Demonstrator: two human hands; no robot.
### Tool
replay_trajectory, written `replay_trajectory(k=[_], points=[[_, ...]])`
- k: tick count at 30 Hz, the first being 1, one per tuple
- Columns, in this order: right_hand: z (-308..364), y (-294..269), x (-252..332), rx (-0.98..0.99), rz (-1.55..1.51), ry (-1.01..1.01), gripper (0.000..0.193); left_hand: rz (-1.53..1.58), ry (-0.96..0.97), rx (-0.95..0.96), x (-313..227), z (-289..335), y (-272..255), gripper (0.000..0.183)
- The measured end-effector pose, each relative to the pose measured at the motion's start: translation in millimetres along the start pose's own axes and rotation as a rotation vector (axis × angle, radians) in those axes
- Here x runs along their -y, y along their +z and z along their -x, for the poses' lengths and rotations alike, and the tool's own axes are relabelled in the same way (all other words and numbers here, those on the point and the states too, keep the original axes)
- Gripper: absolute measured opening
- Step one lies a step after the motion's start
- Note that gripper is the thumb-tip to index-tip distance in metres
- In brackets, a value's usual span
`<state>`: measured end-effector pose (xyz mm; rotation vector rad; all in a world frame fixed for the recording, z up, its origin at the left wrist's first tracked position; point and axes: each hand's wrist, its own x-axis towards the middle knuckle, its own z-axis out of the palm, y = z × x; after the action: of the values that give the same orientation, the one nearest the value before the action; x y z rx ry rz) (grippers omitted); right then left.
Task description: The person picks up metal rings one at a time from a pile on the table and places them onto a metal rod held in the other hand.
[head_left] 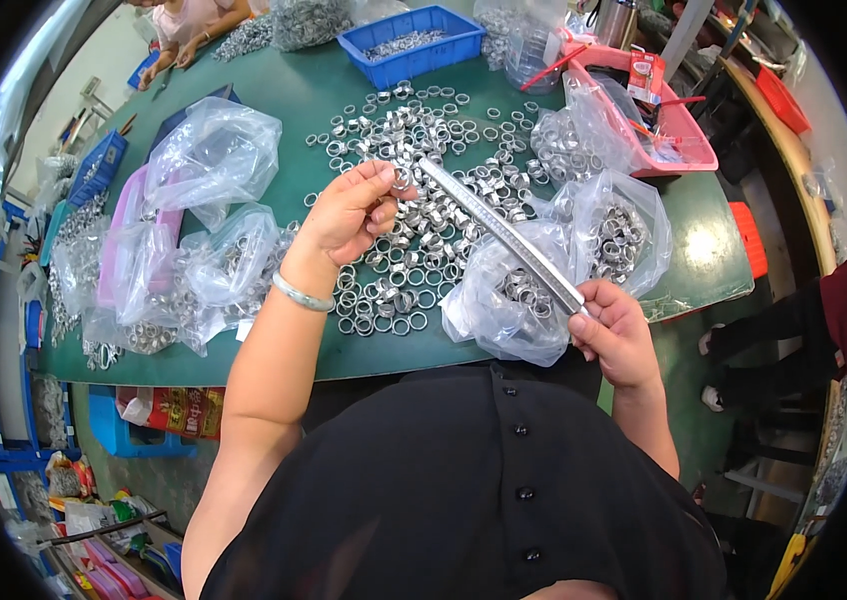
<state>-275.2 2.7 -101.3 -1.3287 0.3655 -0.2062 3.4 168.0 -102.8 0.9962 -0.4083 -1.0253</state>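
My left hand is raised over the middle of the green table, its thumb and forefinger pinching a small silver ring. My right hand grips the thick lower end of a long tapered metal ring mandrel with markings along its length. The mandrel slants up and left, its thin tip close to the held ring; no ring shows on the shaft. Beneath both hands spreads a loose pile of silver rings. Beside my right hand lies a clear plastic bag with rings inside.
More bags of rings lie at right, near a pink basket. Plastic bags cover a lilac tray at left. A blue bin stands at the far side, where another person's arm rests. The table edge runs before me.
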Motion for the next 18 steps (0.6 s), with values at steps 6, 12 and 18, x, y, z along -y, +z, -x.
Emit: replay_trajectory(k=[6,12,18], points=[[2.0,2.4,2.8,0.034,0.052,0.025,0.02,0.046,0.143,0.072,3.2,6.0,15.3,0.007],[3.0,4.4,0.5,0.045,0.042,0.021,0.02,0.018,0.246,0.167,6.4,10.0,18.5,0.031],[1.9,7.7,-6.3,0.045,0.003,0.018,0.021,0.226,0.23,0.153,15.5,14.8,28.5,0.022]])
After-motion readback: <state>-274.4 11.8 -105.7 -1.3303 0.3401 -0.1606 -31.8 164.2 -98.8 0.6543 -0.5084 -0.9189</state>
